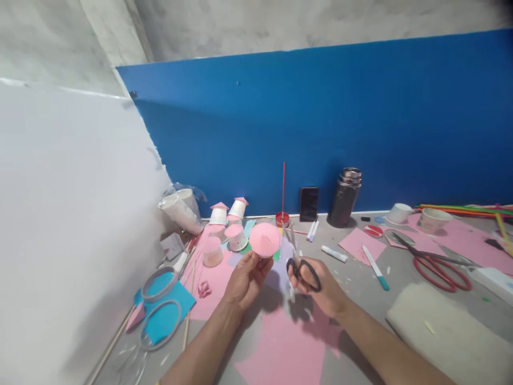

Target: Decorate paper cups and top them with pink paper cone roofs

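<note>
A shallow pink paper cone (pixel 265 239) is pinched in my left hand (pixel 249 278), its pointed side toward me. Something pale shows just under its lower edge, mostly hidden by my fingers. My right hand (pixel 316 280) has its fingers through the black loops of a pair of scissors (pixel 301 272). The blades point up, a little right of the cone and apart from it. Beyond my left hand stand several white paper cups with pink paper tops, such as this cup (pixel 218 215). Below both hands lies pink paper (pixel 286 347).
At the back stand a dark flask (pixel 345 198), a phone (pixel 309 204) and a red stick (pixel 284 187) in a red base. Red-handled scissors (pixel 438 270), a white cutter with a teal end (pixel 375 268) and a beige cloth (pixel 444 326) lie right. Grey tape rings (pixel 160 325) lie left.
</note>
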Demonstrator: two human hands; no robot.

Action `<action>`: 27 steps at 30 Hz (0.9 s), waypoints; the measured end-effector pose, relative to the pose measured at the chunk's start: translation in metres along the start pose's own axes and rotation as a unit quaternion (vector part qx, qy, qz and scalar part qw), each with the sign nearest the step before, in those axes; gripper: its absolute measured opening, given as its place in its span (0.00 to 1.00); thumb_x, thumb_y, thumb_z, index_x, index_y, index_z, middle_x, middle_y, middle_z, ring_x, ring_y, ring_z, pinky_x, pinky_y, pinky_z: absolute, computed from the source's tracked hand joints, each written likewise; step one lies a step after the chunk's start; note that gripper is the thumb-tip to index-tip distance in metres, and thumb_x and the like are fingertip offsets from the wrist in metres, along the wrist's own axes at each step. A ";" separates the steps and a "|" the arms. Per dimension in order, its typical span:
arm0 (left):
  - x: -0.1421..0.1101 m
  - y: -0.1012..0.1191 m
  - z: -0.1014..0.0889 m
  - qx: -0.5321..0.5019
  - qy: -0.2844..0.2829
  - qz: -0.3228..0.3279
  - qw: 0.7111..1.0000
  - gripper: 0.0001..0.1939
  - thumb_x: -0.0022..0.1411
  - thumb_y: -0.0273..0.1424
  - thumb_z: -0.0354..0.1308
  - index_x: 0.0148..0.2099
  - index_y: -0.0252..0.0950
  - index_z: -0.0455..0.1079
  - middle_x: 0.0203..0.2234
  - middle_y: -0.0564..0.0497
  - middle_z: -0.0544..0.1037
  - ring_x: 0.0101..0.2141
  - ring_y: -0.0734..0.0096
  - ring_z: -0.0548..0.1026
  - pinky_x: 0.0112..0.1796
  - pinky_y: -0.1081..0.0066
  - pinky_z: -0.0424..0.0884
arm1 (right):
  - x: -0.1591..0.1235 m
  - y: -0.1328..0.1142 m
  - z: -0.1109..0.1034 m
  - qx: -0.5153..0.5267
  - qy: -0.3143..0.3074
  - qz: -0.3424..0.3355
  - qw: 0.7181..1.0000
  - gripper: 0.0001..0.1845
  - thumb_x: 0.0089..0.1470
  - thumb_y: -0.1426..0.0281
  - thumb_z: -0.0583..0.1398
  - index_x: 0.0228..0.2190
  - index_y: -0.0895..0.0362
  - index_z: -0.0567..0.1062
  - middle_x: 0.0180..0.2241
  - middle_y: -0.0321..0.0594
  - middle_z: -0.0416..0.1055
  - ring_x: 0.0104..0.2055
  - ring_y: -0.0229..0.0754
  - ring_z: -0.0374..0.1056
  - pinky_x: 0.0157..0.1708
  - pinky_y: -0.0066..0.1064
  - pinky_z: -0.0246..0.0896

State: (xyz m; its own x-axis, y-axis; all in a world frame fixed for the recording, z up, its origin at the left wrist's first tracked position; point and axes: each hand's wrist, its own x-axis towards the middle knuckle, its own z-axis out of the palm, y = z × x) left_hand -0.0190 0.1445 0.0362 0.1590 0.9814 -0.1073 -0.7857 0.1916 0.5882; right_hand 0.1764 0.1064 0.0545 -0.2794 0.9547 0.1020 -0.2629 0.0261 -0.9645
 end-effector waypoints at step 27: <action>0.001 -0.003 -0.001 0.029 0.009 0.000 1.000 0.18 0.45 0.26 0.81 0.38 0.31 0.80 0.35 0.45 0.85 0.36 0.67 0.82 0.41 0.69 0.82 | -0.003 -0.005 0.005 -0.023 0.006 0.047 0.999 0.42 0.33 0.31 0.69 0.23 0.60 0.76 0.18 0.38 0.70 0.21 0.34 0.60 0.24 0.28 0.48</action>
State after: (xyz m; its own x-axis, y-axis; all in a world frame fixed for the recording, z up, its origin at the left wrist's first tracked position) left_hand -0.0171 0.1451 0.0331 0.1481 0.9816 -0.1203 -0.7501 0.1908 0.6332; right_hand 0.1738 0.1017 0.0604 -0.2892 0.9572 0.0080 -0.1943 -0.0506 -0.9796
